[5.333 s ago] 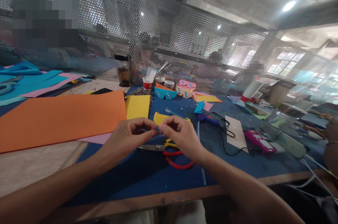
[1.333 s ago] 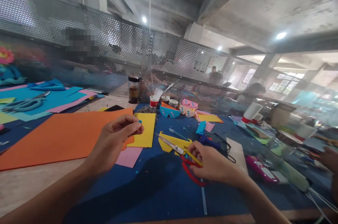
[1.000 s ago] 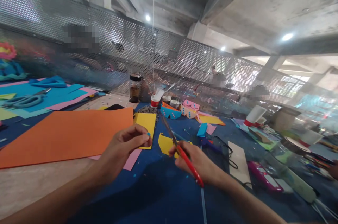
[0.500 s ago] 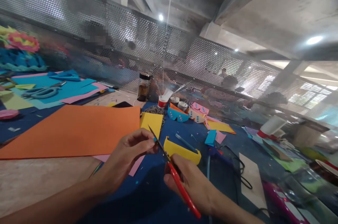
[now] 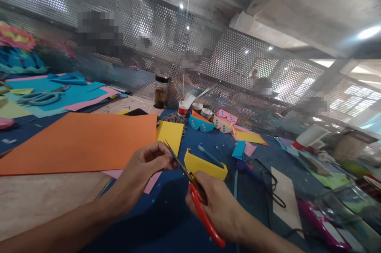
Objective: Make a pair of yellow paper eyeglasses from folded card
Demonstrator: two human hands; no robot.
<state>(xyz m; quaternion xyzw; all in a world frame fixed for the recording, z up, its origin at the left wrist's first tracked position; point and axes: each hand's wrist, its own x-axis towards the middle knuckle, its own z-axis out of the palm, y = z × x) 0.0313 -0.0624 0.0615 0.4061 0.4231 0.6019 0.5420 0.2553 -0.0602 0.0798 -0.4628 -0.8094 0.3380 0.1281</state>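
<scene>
The red-handled scissors (image 5: 205,221) are in my right hand (image 5: 216,197), which is closed round the handles. Their narrow blades point up and to the left, passing right beside the fingertips of my left hand (image 5: 149,167). Thumb and fingers of that hand are pinched together; whatever is between them is hidden or too small to see. Just beyond my right hand lies a folded yellow paper strip (image 5: 205,167), with a translucent blue stick or pen (image 5: 210,154) behind it. A large orange sheet (image 5: 80,141) lies left of my left hand, and a yellow sheet (image 5: 171,132) is behind it.
Paper glasses (image 5: 201,122) and small cups (image 5: 183,107) stand near a perforated metal screen (image 5: 166,34). A lidded jar (image 5: 161,92) is beside them. Grey-blue scissors (image 5: 44,97) rest on blue sheets at left. To the right lie a blue glue gun (image 5: 248,169) with its cord and a magenta device (image 5: 323,221).
The view has shifted slightly. The scissor blades appear closer together at my left fingertips, and the tiny blue bit seen there before no longer shows. Both hands stay in nearly the same place.
</scene>
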